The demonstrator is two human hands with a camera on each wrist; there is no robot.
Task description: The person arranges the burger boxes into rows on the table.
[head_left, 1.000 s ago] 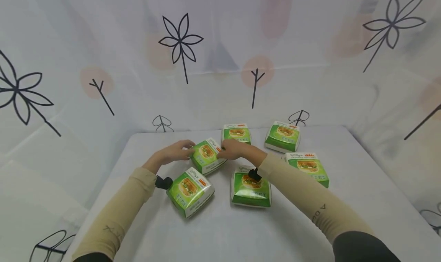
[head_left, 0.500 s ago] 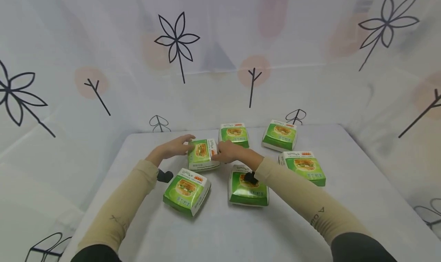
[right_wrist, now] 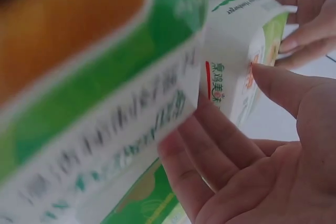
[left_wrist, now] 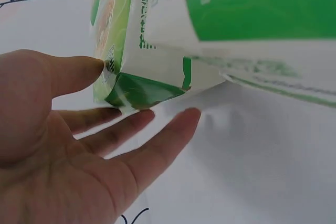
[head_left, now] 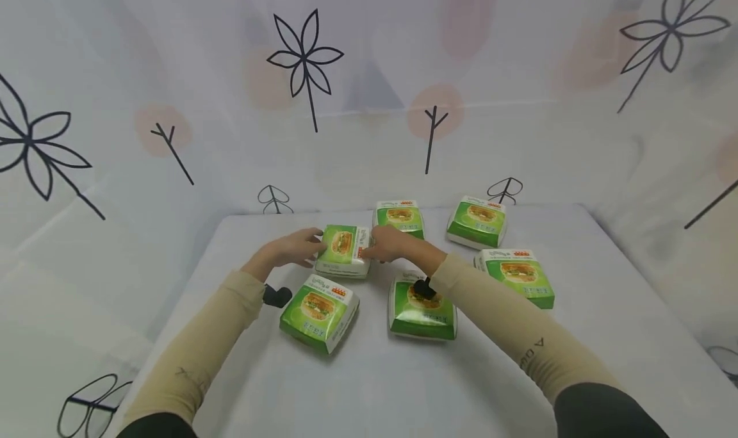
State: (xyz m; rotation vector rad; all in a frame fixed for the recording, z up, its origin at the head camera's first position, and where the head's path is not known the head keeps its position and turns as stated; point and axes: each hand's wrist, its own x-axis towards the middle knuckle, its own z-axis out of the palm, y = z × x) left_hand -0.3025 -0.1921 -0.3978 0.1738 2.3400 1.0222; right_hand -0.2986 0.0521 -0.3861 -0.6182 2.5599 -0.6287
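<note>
Evidently something has just shifted: past the smooth white desk [head_left: 369,387] front, where a glossy askew box [head_left: 314,313] and a squarer front box [head_left: 423,323] sit apart below the frame's centre, the left hand [head_left: 291,247] and right hand [head_left: 389,243] lightly grip opposite sides of the turned box [head_left: 337,251], left of centre. Its slant of a second ago is nearly straight, so I'd judge the turning almost done. Farther back, one carton [head_left: 400,218] and another carton [head_left: 476,222], of similar folded, slope-sided card, stand before the creased cloth backdrop [head_left: 369,162].

Burger boxes [head_left: 340,249] on white table [head_left: 369,387]
</note>
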